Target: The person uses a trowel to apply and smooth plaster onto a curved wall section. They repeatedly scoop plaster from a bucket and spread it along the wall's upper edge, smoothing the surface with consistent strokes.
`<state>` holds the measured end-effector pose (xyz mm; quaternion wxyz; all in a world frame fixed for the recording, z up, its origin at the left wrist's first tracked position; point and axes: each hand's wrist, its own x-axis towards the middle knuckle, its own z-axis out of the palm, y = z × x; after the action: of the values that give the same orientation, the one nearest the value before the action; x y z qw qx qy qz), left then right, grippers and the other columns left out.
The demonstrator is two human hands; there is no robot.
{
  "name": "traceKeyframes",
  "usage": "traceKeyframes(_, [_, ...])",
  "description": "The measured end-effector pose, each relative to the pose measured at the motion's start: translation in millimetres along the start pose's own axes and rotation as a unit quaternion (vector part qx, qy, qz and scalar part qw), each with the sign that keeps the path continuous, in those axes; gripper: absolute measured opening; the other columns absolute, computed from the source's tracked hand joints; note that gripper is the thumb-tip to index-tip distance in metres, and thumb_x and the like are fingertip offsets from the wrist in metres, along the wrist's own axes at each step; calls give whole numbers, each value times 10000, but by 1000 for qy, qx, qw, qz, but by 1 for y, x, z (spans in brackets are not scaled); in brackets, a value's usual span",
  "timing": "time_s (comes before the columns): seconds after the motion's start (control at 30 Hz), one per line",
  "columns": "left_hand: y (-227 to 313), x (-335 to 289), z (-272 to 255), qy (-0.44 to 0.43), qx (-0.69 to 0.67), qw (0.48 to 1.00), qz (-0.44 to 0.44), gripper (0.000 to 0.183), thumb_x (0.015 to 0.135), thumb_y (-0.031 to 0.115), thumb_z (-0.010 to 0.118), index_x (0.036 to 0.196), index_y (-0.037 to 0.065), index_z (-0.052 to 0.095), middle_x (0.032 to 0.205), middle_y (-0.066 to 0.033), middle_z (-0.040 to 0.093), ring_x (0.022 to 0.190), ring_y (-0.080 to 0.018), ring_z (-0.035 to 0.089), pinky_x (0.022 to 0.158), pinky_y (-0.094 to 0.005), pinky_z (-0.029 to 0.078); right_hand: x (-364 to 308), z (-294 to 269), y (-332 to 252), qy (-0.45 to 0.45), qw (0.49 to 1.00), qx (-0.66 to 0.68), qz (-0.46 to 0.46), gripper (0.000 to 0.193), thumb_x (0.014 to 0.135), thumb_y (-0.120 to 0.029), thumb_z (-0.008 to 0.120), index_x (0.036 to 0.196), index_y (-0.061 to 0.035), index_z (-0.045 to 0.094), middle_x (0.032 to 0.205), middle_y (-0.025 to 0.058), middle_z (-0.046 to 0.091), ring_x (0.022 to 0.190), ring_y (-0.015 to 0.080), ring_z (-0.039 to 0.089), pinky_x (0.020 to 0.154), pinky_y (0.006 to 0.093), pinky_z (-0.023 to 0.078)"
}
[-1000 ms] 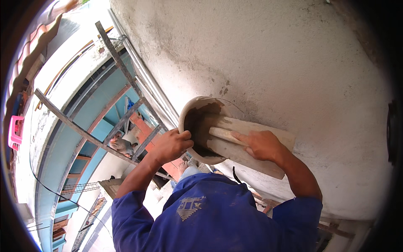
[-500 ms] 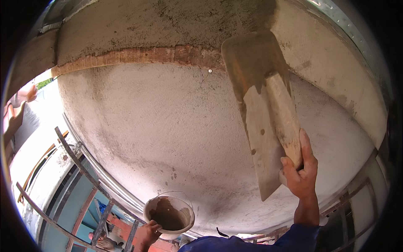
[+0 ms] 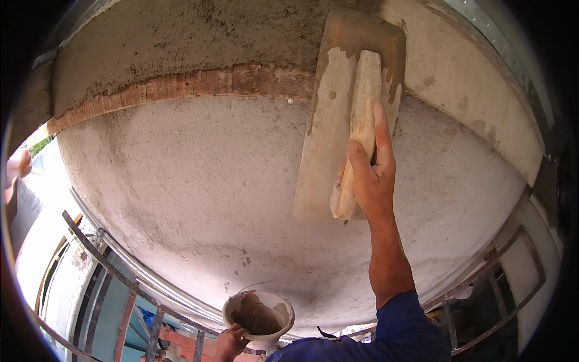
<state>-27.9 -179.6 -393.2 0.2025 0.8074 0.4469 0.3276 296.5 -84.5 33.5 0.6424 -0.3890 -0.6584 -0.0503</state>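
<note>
- far left, low, i have a dark metal frame [image 3: 155, 333] of narrow bars, bowed by my lens.
- high above it runs a damp band of grey-brown mortar [image 3: 175, 54], gritty and pitted; a reddish-brown strip [image 3: 211, 83], woody-looking, edges it below.
- under that strip spreads the broad off-white wall [image 3: 181, 169], finely grained and stained.
- my left grip [image 3: 232, 342] is clenched over the near left rim of the round bucket [image 3: 271, 336], low in view; i'd hold it level so the grey mix [image 3: 253, 317] inside doesn't slop.
- farther right and well above, the trowel [image 3: 329, 145] overlaps strip and mortar: a long flat blade, smeared round its upper end, with a squared wooden handle [image 3: 367, 90]. whether it touches the mortar, i can't tell.
- my right grip [image 3: 375, 181] grasps that handle, forefinger stretched along it; i judge even pressure, leading edge slightly lifted, would spread without gouging.
- far right, a smoother beige panel [image 3: 470, 78] slants away.
</note>
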Motion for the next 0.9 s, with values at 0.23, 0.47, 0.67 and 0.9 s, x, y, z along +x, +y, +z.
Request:
traceKeyframes(0.23, [-10,1,6,-29,10,999,-17,223,700,163,834,913,149,771,878,-64,685,787,-324,709,674,-418,576,39,4,-23,23,997,23,63,709,977,-60,586,1608,-37,265,1453,215,524,672,75,589,531,246,522])
traceKeyframes(0.47, [-12,-5,4,-27,39,997,-56,238,709,219,855,926,166,773,909,-44,697,791,-308,718,684,-405,581,-10,18,16,17,999,-14,-31,663,982,-60,578,1583,-2,303,1565,273,411,1382,320,496,1109,388,453])
traceKeyframes(0.67, [-11,-4,8,-40,53,997,-49,244,719,245,858,938,176,775,920,-45,702,780,-305,718,679,-406,580,34,17,-17,-23,999,39,-5,638,1003,-87,563,1589,-41,316,1601,225,386,1485,333,383,1201,415,363])
traceKeyframes(0.9, [-25,-16,17,-35,57,997,-40,285,711,274,872,960,170,780,908,-58,699,793,-314,715,681,-411,579,29,-5,-10,37,998,-47,4,622,1012,-129,570,1594,-142,353,1596,173,422,1482,312,394,1198,397,369])
